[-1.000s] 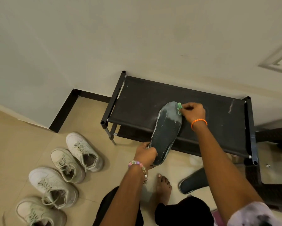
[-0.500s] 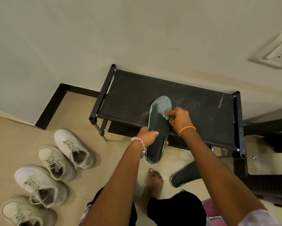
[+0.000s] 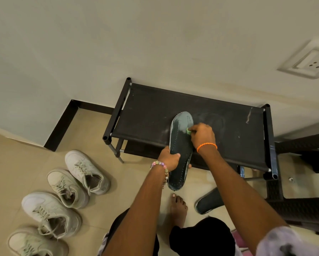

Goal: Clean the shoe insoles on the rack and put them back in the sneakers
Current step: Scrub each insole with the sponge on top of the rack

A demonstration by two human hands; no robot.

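While the left hand point(image 3: 170, 159) clamps the dark insole point(image 3: 181, 150) mid-length, its toe on the rack point(image 3: 229, 130), right-hand fingers point(image 3: 193, 128) pinch a green scrubber point(image 3: 188, 131); thin, light and probably floppy, the insole seems best gripped at the waist

A plain off-white wall point(image 3: 155, 43) fills the upper half, lit softly and evenly, with a white socket plate point(image 3: 310, 61) set into it at the far right. A dark skirting board point(image 3: 62, 124) runs along its foot and turns at the corner on the left. The floor point(image 3: 16, 172) is laid with beige tiles. At the right edge stands dark woven furniture point(image 3: 302, 211), only partly in view
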